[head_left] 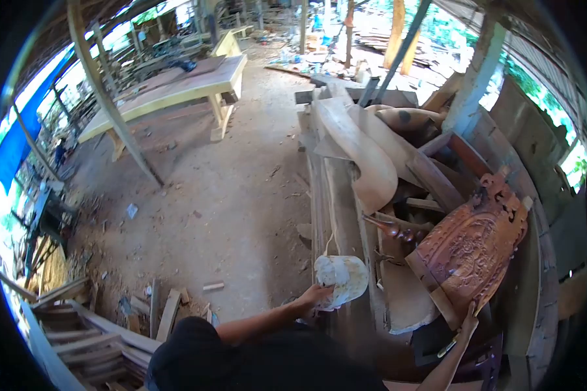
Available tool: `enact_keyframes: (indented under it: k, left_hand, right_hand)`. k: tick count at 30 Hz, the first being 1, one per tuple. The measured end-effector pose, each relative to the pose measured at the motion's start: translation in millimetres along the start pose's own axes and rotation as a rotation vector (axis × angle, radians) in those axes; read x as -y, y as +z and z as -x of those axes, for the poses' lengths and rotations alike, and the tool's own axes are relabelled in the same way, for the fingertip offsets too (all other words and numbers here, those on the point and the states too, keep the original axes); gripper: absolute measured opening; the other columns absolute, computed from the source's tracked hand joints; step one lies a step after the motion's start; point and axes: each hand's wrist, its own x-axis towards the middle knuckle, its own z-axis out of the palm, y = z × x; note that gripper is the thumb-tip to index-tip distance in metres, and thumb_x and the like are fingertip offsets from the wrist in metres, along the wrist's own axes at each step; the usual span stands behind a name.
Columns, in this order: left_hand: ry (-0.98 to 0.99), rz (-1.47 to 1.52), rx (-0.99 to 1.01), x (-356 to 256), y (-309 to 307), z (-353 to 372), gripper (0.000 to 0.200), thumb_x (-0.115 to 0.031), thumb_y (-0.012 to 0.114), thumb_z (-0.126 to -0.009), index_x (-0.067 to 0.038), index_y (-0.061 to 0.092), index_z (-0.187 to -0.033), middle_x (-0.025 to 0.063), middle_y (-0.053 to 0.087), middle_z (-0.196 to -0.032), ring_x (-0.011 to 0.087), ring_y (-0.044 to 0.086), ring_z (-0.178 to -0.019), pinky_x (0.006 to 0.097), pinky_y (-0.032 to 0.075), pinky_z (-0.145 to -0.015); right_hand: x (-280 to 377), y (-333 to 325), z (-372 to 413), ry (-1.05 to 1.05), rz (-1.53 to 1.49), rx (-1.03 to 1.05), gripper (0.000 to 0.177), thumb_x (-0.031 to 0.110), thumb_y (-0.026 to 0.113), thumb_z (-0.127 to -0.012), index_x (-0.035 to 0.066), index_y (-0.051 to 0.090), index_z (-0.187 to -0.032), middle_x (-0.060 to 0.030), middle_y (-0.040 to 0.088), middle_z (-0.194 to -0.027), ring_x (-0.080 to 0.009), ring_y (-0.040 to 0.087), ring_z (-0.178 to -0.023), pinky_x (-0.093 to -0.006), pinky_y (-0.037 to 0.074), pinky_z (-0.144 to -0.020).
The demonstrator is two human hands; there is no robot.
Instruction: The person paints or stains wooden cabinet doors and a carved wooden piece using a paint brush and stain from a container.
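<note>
My left hand (317,295) is closed on the side of a whitish, stained container (343,281), held over dark planks in the lower middle. At the lower right my right hand (468,322) is at the bottom edge of a reddish-brown carved wooden panel (479,244), which leans tilted among other wood. A brush (447,348) with a light-coloured part shows just below that hand, and its fingers look closed around it. A turned, glossy wooden piece (391,228) lies to the left of the panel.
Curved wooden boards (365,153) and long planks (329,195) are stacked ahead. A post (476,78) rises at the right. A long table (169,91) stands back left, beside a slanted pole (107,98). Scrap wood (104,339) lies lower left.
</note>
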Motion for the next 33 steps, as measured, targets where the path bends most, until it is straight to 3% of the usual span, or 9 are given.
enact_keyframes:
  k: [3,5,6,13,16,23,31,32,33]
  left_hand:
    - [0.0,-0.072,0.027,3.4,-1.9,-11.7,0.036,-0.033,0.057,-0.095,0.001,0.063,-0.108,0.0101,0.067,-0.092,0.0199,0.065,-0.079,0.0331,0.052,-0.068]
    - [0.005,-0.094,0.069,-0.2,1.5,-18.3,0.035,-0.031,0.055,-0.096,0.001,0.063,-0.107,0.0104,0.067,-0.091,0.0204,0.066,-0.08,0.0331,0.052,-0.069]
    - [-0.02,-0.128,0.046,-0.1,1.0,-23.9,0.035,-0.031,0.054,-0.097,0.002,0.063,-0.107,0.0101,0.067,-0.091,0.0205,0.066,-0.08,0.0329,0.052,-0.07]
    - [0.032,-0.06,0.045,-9.8,12.6,-55.2,0.033,-0.029,0.053,-0.097,0.002,0.063,-0.106,0.0078,0.067,-0.087,0.0185,0.065,-0.075,0.0311,0.052,-0.068]
    - [0.032,-0.105,0.052,-12.5,15.6,-73.6,0.032,-0.028,0.053,-0.096,0.001,0.062,-0.107,0.0071,0.066,-0.087,0.016,0.064,-0.074,0.0295,0.051,-0.066]
    - [0.031,-0.016,-0.001,-19.6,28.1,-92.2,0.029,-0.023,0.055,-0.096,-0.002,0.059,-0.116,0.0033,0.065,-0.099,0.014,0.063,-0.085,0.0293,0.051,-0.071]
    - [0.016,-0.017,-0.004,-26.3,35.3,-104.9,0.035,-0.02,0.055,-0.096,-0.001,0.053,-0.125,0.0081,0.063,-0.113,0.022,0.064,-0.099,0.0368,0.054,-0.081]
    - [-0.015,-0.099,0.003,-32.9,36.5,-104.3,0.033,-0.017,0.054,-0.096,-0.002,0.053,-0.125,0.008,0.063,-0.112,0.0223,0.064,-0.098,0.0373,0.054,-0.082]
    - [-0.046,-0.181,0.011,-36.0,36.1,-102.9,0.033,-0.013,0.052,-0.095,-0.003,0.052,-0.126,0.0078,0.063,-0.111,0.0227,0.064,-0.098,0.0379,0.055,-0.082]
  right_hand:
    - [-23.9,8.1,-3.7,-0.09,-0.106,-0.1,0.071,0.07,0.062,-0.078,0.006,0.048,-0.052,0.0029,0.035,-0.046,-0.0115,0.036,-0.039,-0.0321,0.025,-0.035]
    - [21.6,-12.0,36.9,0.012,-0.261,0.088,0.066,0.068,0.064,-0.078,0.009,0.045,-0.053,0.0044,0.033,-0.047,-0.0101,0.036,-0.037,-0.0293,0.026,-0.033]
    - [65.7,-36.0,70.5,0.145,-0.178,0.194,0.064,0.059,0.063,-0.085,-0.003,0.061,-0.069,0.0002,0.048,-0.054,-0.0112,0.043,-0.047,-0.0315,0.033,-0.041]
    - [50.9,-16.4,96.9,0.029,-0.428,0.1,0.051,0.05,0.066,-0.087,0.0,0.064,-0.08,0.0031,0.048,-0.058,-0.009,0.044,-0.049,-0.0292,0.035,-0.043]
    - [90.0,-35.8,118.7,0.121,-0.351,0.202,0.045,0.043,0.066,-0.089,-0.002,0.068,-0.091,-0.0036,0.061,-0.075,-0.0108,0.054,-0.07,-0.0298,0.047,-0.063]
    - [100.5,-36.1,148.1,0.173,-0.493,0.194,0.044,0.038,0.067,-0.089,-0.004,0.067,-0.104,-0.0022,0.066,-0.091,-0.01,0.058,-0.078,-0.0256,0.047,-0.068]
    - [96.0,-36.2,152.4,0.253,-0.279,0.224,0.045,0.043,0.065,-0.089,-0.001,0.067,-0.1,0.0003,0.06,-0.075,-0.0102,0.053,-0.072,-0.0312,0.045,-0.066]
    - [104.1,-41.3,153.2,0.251,-0.153,0.234,0.046,0.044,0.064,-0.089,0.0,0.067,-0.1,-0.0066,0.062,-0.077,-0.0191,0.058,-0.072,-0.0365,0.046,-0.067]
    - [100.7,-41.1,156.1,0.265,-0.153,0.224,0.046,0.044,0.064,-0.089,0.0,0.067,-0.1,-0.0066,0.062,-0.077,-0.0191,0.058,-0.072,-0.0365,0.046,-0.067]
